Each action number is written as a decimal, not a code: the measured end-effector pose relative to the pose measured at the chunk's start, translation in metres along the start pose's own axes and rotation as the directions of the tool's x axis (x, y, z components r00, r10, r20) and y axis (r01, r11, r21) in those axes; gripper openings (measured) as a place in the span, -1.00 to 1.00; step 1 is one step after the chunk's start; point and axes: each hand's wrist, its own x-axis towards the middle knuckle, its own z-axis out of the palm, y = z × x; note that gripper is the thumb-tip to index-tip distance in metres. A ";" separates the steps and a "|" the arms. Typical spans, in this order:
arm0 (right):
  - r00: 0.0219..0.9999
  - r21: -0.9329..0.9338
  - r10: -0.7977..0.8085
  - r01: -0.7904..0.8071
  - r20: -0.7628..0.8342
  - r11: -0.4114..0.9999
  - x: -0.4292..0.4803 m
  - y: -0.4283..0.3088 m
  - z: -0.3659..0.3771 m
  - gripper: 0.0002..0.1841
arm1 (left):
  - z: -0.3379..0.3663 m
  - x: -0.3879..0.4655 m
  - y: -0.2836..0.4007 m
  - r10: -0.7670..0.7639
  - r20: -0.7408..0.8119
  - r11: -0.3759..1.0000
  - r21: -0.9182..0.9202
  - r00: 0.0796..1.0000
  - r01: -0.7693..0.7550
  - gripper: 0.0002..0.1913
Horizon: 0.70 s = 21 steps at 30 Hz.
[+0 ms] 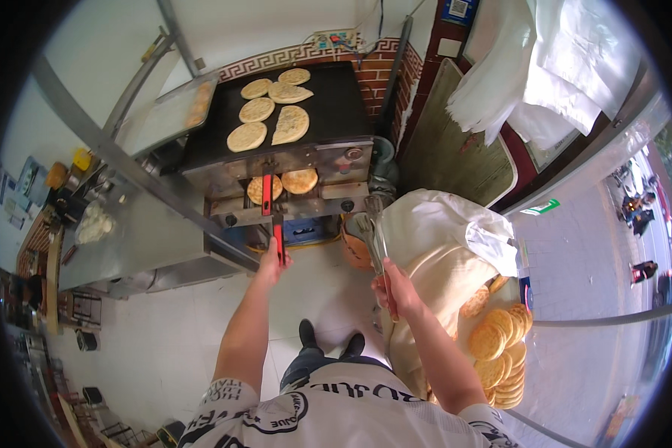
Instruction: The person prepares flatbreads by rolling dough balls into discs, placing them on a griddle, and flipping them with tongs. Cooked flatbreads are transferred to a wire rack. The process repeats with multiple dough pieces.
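My left hand [273,262] grips a red-and-black handle [279,238] in front of the griddle oven [336,154]. A second red handle [266,193] stands just above it, across the oven's opening. Two browned flatbreads [300,181] lie in that opening, one partly behind the upper handle. My right hand [397,288] holds metal tongs [376,238], their heads pointing up toward the oven's right side. Several paler flatbreads [247,136] rest on the black griddle plate [336,106], two of them cut or folded to a straight edge.
Right of me, a cream cloth [425,263] lies beside several stacked flatbreads [490,339]. A tray [168,117] sits left of the griddle, behind a metal post [140,168]. A steel counter [145,235] stands left. A round orange-brown container [355,246] is below the tongs.
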 end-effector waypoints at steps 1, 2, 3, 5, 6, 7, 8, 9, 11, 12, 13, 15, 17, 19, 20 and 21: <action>0.997 0.060 0.074 -0.074 0.003 0.995 0.010 0.004 -0.001 -0.44 | -0.006 -0.024 -0.017 -0.004 0.000 1.000 -0.025 1.000 0.004 -0.30; 0.994 0.056 0.090 -0.093 0.057 0.994 0.020 0.005 -0.002 -0.46 | -0.012 -0.046 -0.031 -0.027 -0.034 0.999 -0.048 0.999 0.025 -0.30; 0.991 0.006 0.101 -0.102 0.093 0.995 0.029 0.006 -0.002 -0.48 | -0.020 -0.069 -0.047 -0.006 0.009 1.000 -0.024 1.000 0.006 -0.30; 0.984 -0.093 0.143 -0.133 0.106 0.987 0.044 0.001 -0.006 -0.51 | -0.036 -0.116 -0.074 -0.015 0.029 1.000 0.005 0.999 0.015 -0.27; 0.978 -0.183 0.160 -0.134 0.137 0.974 0.051 -0.003 -0.009 -0.50 | -0.043 -0.139 -0.087 -0.024 0.043 1.000 0.006 0.999 0.024 -0.25; 0.961 -0.262 0.233 -0.188 0.151 0.947 0.057 -0.007 -0.013 -0.52 | -0.049 -0.157 -0.097 -0.062 0.018 0.998 0.021 0.998 0.062 -0.23; 0.930 -0.348 0.309 -0.228 0.198 0.909 0.063 -0.012 -0.016 -0.53 | -0.054 -0.174 -0.105 -0.024 0.047 0.999 0.027 0.999 0.022 -0.23; 0.906 -0.450 0.386 -0.276 0.172 0.849 0.069 -0.014 -0.017 -0.53 | -0.059 -0.192 -0.114 -0.024 0.034 0.999 0.047 0.999 0.022 -0.22; 0.849 -0.552 0.468 -0.276 0.243 0.787 0.080 -0.014 -0.015 -0.60 | -0.066 -0.214 -0.126 -0.029 0.016 0.997 0.077 0.999 0.027 -0.22; 0.829 -0.584 0.485 -0.255 0.279 0.771 0.085 -0.011 -0.011 -0.63 | -0.070 -0.223 -0.130 -0.039 0.008 0.995 0.087 0.999 0.038 -0.23; 0.807 -0.615 0.501 -0.230 0.313 0.754 0.088 -0.007 -0.006 -0.65 | -0.073 -0.228 -0.133 -0.053 0.011 0.994 0.095 0.999 0.052 -0.24; 0.821 -0.587 0.462 -0.200 0.337 0.784 0.091 0.001 0.007 -0.68 | -0.079 -0.231 -0.136 -0.081 0.011 0.988 0.129 0.997 0.079 -0.22; 0.833 -0.574 0.424 -0.163 0.357 0.803 0.087 0.004 0.020 -0.71 | -0.084 -0.229 -0.135 -0.095 -0.007 0.974 0.208 0.995 0.094 -0.18; 0.832 -0.582 0.401 -0.120 0.383 0.804 0.080 0.001 0.031 -0.72 | -0.089 -0.226 -0.135 -0.128 0.048 0.978 0.171 0.991 0.118 -0.18; 0.840 -0.605 0.393 -0.100 0.375 0.790 0.077 -0.002 0.036 -0.71 | -0.091 -0.225 -0.134 -0.170 0.048 0.971 0.179 0.984 0.159 -0.17; 0.847 -0.626 0.383 -0.079 0.368 0.776 0.076 -0.006 0.042 -0.70 | -0.092 -0.223 -0.133 -0.170 0.076 0.972 0.178 0.982 0.155 -0.18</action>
